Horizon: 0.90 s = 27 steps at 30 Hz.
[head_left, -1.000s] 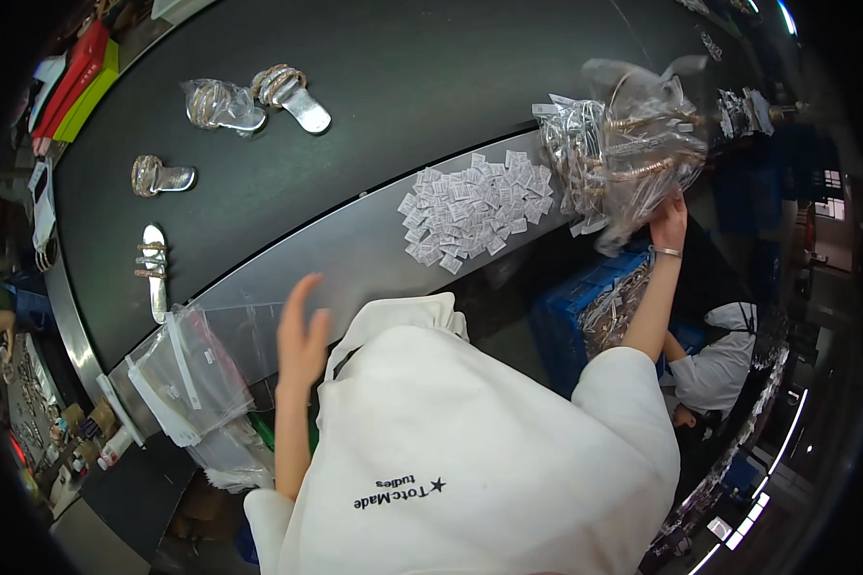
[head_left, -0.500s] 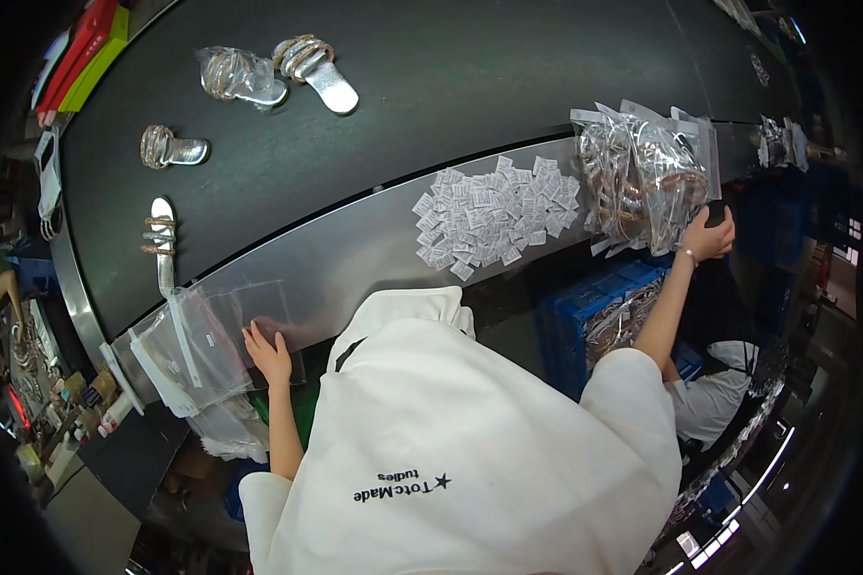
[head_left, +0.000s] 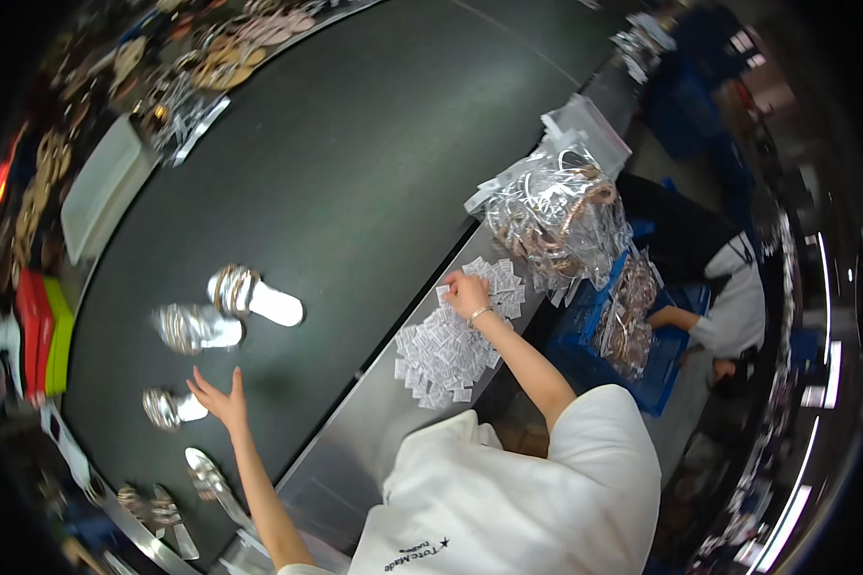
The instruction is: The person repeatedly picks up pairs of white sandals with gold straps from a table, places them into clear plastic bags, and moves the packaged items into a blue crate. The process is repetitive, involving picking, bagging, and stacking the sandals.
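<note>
My left hand is open, fingers spread, over the dark belt. It is nearest to a small silver sandal and holds nothing. Beyond it lie a silver sandal in a clear bag and an unbagged sandal with beaded straps. Another silver sandal rests nearer to me. My right hand is at the far edge of a pile of small white printed labels, its fingertips pinched on a label. Bagged sandals are heaped just past that hand.
A blue crate with bagged goods stands at the right, where a co-worker in a white sleeve reaches in. A pale bin and red and green boxes line the belt's far left. A metal ledge runs along my side.
The view has turned. My left hand has gone from the clear bags on the ledge out over the belt towards the sandals. My right hand has moved from the bagged sandals to the labels.
</note>
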### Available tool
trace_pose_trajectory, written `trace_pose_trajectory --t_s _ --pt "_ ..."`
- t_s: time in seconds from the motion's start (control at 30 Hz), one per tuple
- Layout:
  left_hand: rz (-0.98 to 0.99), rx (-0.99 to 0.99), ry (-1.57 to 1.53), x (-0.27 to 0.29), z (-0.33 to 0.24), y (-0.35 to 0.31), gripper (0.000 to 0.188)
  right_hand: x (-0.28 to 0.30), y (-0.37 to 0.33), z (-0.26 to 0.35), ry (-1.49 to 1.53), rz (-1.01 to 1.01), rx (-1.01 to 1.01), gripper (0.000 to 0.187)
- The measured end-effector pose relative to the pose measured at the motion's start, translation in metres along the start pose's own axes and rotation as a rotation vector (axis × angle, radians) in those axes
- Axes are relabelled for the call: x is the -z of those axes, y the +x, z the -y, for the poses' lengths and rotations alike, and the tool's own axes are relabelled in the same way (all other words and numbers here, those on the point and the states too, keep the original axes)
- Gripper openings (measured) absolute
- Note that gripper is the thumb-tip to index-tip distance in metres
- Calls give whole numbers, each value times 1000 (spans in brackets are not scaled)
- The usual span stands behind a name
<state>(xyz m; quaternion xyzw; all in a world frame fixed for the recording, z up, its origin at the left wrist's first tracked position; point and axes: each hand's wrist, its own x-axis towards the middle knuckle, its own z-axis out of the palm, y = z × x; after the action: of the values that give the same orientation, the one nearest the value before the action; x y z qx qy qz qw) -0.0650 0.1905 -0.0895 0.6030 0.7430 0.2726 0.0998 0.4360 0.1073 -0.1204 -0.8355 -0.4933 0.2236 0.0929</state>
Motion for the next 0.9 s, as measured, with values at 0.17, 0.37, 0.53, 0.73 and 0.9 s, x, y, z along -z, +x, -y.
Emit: trace_pose_trajectory --t_s 0.17,0.37,0.53,0.73,0.9 --pt "323 179 388 -60 -33 116 107 7 -18 10 -72 -181 104 33" --pt "424 54 645 -68 -33 152 78 -2 -17 4 -21 -97 -32 33" --pt "384 -101 566 -69 -5 140 48 -3 -15 -3 -68 -140 93 19" --pt "170 -138 174 -11 -15 66 39 46 -37 52 474 -200 57 13" --pt "131 -87 -12 70 -54 -53 40 18 -130 142 1201 468 549 21"
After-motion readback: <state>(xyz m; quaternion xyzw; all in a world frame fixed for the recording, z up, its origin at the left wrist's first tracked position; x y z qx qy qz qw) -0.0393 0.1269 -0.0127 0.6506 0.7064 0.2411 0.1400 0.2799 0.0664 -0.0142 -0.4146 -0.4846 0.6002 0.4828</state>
